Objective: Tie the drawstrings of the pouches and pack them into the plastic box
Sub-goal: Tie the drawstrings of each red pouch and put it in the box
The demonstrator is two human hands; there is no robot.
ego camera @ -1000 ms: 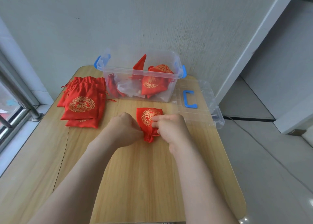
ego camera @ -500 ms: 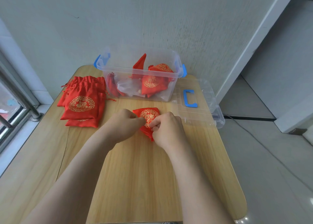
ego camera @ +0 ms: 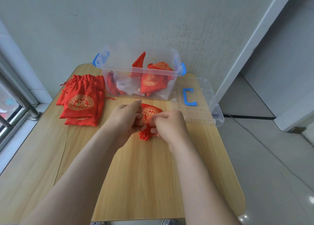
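Left hand point(ego camera: 126, 121) and right hand point(ego camera: 169, 124) had fingers curled, pinching red pouch point(ego camera: 150, 111) at its gathered neck. Pouch lay mid-bench point(ego camera: 153, 182), near plastic box point(ego camera: 119, 68). Gold emblem point(ego camera: 149, 110) wasn't readable as text.

no writing or numbers are reading clearly from here; the gold emblems point(ego camera: 80, 102) on the red pouches point(ego camera: 81, 88) are showing only as blurred ornamental motifs.

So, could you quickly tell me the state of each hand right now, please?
Left hand: closed, fingers curled on the red pouch.
Right hand: closed, fingers pinching the same pouch near its gathered neck.
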